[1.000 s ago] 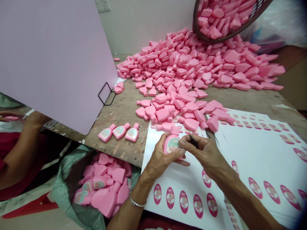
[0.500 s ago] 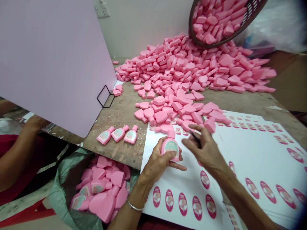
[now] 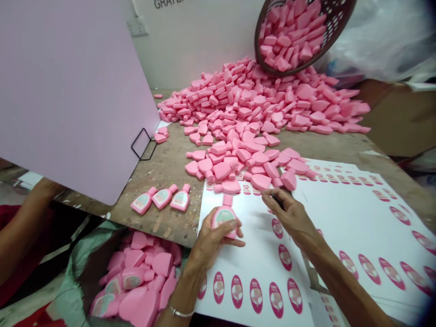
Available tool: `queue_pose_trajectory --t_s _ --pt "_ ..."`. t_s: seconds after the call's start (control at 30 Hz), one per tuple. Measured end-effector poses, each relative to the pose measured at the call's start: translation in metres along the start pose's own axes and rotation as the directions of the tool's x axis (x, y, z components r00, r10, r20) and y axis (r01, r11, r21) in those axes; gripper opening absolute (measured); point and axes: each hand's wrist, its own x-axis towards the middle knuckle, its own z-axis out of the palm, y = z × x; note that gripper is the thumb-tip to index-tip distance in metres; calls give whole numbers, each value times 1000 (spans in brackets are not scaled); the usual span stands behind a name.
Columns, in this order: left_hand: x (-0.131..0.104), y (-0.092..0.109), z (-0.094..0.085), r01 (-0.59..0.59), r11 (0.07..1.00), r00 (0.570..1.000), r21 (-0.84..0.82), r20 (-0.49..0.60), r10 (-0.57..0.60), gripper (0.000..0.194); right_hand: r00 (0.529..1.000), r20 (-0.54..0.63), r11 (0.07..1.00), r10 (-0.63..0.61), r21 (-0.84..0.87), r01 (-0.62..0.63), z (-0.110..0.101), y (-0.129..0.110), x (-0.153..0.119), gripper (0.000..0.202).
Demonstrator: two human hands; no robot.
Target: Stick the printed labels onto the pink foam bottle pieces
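Note:
My left hand (image 3: 213,234) grips a pink plastic bottle (image 3: 227,201) with its neck pointing away and a pale green-and-white label facing up; the thumb lies over the label's lower part. My right hand (image 3: 289,211) is closed around a small dark slim tool (image 3: 278,200), whose kind I cannot make out. Its fingertips are over the white sticker sheet (image 3: 245,261), close to the pink stickers near the sheet's far edge. Oval pink stickers run along the near and right edges of this sheet. Three labelled bottles (image 3: 162,196) lie to the left on the table.
Unlabelled pink bottles (image 3: 238,97) are heaped at the back, below a tipped brown basket (image 3: 332,34). More sticker sheets (image 3: 354,218) lie right. A green sack (image 3: 73,272) of bottles stands lower left. A pink-grey board (image 3: 78,91) partly hides another person's arm (image 3: 27,222).
My right hand has drawn away from the bottle, with its fingertips now closer together over the sheet. The left hand still holds the bottle. The whole view has shifted slightly.

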Motion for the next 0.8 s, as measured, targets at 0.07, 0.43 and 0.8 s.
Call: queue_pose_trajectory --t_s 0.07,0.43,0.8 --pt "2 0 -15 -24 978 974 207 -218 70 32 1000 -12 996 -14 -92 13 -8 10 5 36" --pt "11 33 -69 111 100 484 989 -142 863 36 998 58 681 5 -732 39 -12 16 72 49" --pt "10 -26 20 -50 972 946 228 -302 120 36 974 224 955 -37 -279 101 16 -17 -62 62"
